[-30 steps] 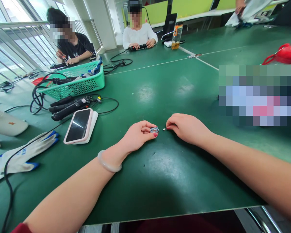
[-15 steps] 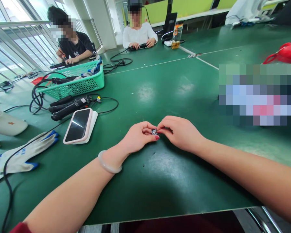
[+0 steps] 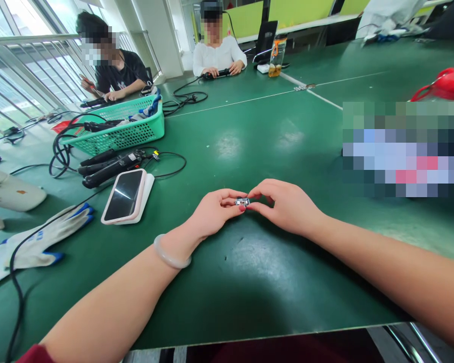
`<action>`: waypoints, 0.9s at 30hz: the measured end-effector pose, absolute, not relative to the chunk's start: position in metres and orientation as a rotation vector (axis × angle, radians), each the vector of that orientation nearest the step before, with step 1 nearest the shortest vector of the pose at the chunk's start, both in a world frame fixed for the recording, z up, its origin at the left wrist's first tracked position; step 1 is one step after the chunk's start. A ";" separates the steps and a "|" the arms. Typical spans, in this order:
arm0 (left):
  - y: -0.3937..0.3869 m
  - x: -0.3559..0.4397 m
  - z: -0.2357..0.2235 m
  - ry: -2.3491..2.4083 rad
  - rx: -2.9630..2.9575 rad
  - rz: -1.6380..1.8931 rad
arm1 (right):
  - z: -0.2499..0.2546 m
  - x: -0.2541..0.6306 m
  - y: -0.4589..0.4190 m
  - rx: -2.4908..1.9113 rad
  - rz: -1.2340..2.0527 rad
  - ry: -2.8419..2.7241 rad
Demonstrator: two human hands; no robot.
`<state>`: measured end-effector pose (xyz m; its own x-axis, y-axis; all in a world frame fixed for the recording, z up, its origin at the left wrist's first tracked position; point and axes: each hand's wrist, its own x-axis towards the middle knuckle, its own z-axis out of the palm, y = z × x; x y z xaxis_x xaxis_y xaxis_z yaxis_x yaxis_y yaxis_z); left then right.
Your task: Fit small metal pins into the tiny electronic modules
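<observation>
A small circuit board (image 3: 242, 201), pale and dark with shiny metal parts, is held just over the green table (image 3: 265, 302). My left hand (image 3: 218, 209) grips it between the thumb and fingers, from the left. On the other side, my right hand (image 3: 287, 204) curls in with its thumb and index fingertips at the board's right end. A gap shows between that thumb and index finger behind the tips. The fingertips partly cover the board's edges. A pale bangle (image 3: 170, 254) circles my left wrist.
Left of my hands lie a phone (image 3: 124, 195) on a white box, black corded tools (image 3: 111, 169), and a work glove (image 3: 47, 239). Behind them stands a green basket (image 3: 126, 136). Two people sit at the far side, near a bottle (image 3: 276, 58). A red pouch (image 3: 448, 85) is at right.
The board has turned, so more of its flat face shows. My right thumb and index finger have spread farther apart around its end. My left hand has hardly moved.
</observation>
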<state>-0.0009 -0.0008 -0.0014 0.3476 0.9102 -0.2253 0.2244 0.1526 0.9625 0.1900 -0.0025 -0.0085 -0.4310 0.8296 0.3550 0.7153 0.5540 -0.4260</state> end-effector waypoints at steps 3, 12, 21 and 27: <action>-0.001 -0.001 -0.001 1.125 1.347 0.685 | -0.011 0.187 -0.003 -1.233 0.229 -2.275; -0.003 -0.001 -0.002 0.930 1.044 0.729 | -0.019 0.177 -0.004 -1.113 -0.032 -2.340; 0.014 -0.034 0.008 1.609 1.816 0.782 | -0.023 0.189 0.009 -1.293 0.165 -2.177; 0.027 -0.078 0.014 2.282 2.205 0.256 | -0.022 0.194 0.014 -1.428 0.295 -2.100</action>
<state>-0.0781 0.0273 0.0144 -0.0399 0.9892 0.1414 0.9959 0.0279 0.0859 0.1943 0.0142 -0.0215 -0.2620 0.9048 0.3356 0.7775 0.4039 -0.4820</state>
